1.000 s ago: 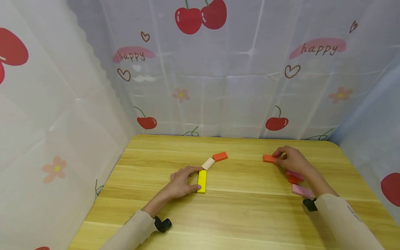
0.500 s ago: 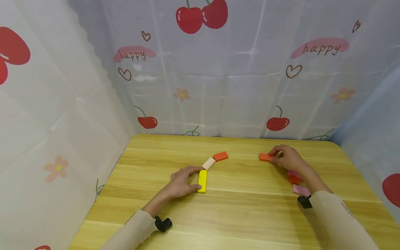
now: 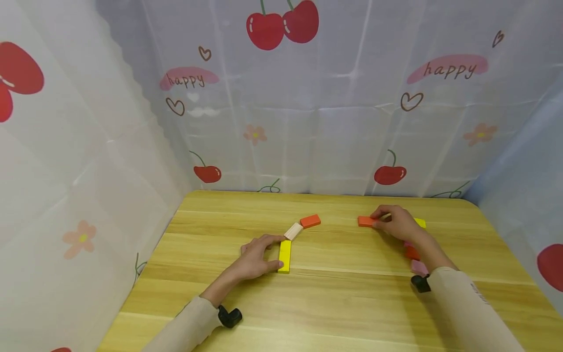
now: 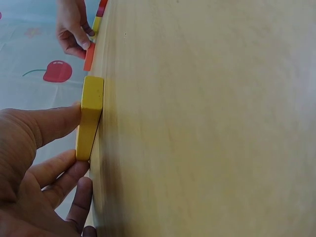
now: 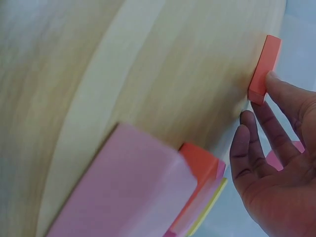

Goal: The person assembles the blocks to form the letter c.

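Observation:
My left hand (image 3: 254,257) holds a flat yellow wooden block (image 3: 285,254) on the table, thumb at its near end and index finger at its far end. Beyond that block lie a plain wood block (image 3: 293,231) and a red-orange block (image 3: 310,221), forming a bent line. Over on the right, my right hand (image 3: 398,225) pinches an orange block (image 3: 365,221) between thumb and fingers, close over the tabletop. In the right wrist view, the thumb presses one face of this orange block (image 5: 265,69), with a finger at its lower end.
Beneath the right forearm sit a pink block (image 3: 419,267), a red block (image 3: 412,253) and a partly hidden yellow block (image 3: 420,223). The wooden table (image 3: 334,303) backs onto a cherry-print curtain (image 3: 308,132), which also hangs along both sides.
My right hand has slid left with the orange block, uncovering the yellow block behind it. The left hand and its yellow block have stayed in place.

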Demonstrator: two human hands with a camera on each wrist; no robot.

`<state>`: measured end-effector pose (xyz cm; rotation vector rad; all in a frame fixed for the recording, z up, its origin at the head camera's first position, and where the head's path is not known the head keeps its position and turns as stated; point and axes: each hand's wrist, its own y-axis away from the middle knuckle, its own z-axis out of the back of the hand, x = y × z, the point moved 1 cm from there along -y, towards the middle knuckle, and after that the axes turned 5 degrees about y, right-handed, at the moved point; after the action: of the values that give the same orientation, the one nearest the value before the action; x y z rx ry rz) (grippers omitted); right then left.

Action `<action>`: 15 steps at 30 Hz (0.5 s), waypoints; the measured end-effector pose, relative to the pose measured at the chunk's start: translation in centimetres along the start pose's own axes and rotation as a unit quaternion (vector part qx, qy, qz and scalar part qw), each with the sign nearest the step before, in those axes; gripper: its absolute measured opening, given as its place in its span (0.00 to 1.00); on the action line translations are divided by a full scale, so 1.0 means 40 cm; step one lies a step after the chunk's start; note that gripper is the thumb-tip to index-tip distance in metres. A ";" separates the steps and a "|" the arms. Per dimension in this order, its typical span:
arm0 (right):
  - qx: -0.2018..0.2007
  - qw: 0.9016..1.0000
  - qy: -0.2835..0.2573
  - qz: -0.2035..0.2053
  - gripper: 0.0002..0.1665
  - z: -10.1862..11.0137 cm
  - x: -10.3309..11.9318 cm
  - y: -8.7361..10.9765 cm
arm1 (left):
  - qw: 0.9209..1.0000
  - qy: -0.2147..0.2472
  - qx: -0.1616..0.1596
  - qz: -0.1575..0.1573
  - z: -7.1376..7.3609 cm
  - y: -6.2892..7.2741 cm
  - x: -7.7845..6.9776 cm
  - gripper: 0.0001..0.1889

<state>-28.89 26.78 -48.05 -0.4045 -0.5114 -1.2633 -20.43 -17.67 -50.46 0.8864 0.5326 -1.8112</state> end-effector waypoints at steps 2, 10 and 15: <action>0.000 1.000 -0.002 0.002 0.10 -0.005 0.001 -0.002 | 1.000 0.002 0.003 -0.002 0.001 0.002 -0.001 0.33; 0.006 1.000 0.000 -0.006 0.09 -0.021 0.016 -0.015 | 1.000 0.000 0.000 -0.002 -0.001 0.004 -0.001 0.33; 0.004 1.000 -0.002 -0.004 0.09 -0.025 0.032 -0.018 | 1.000 0.000 -0.002 0.000 -0.002 0.002 -0.001 0.33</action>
<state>-29.16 25.02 -48.14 -0.3981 -0.5220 -1.2683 -20.31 -17.60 -50.47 0.8836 0.5350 -1.8101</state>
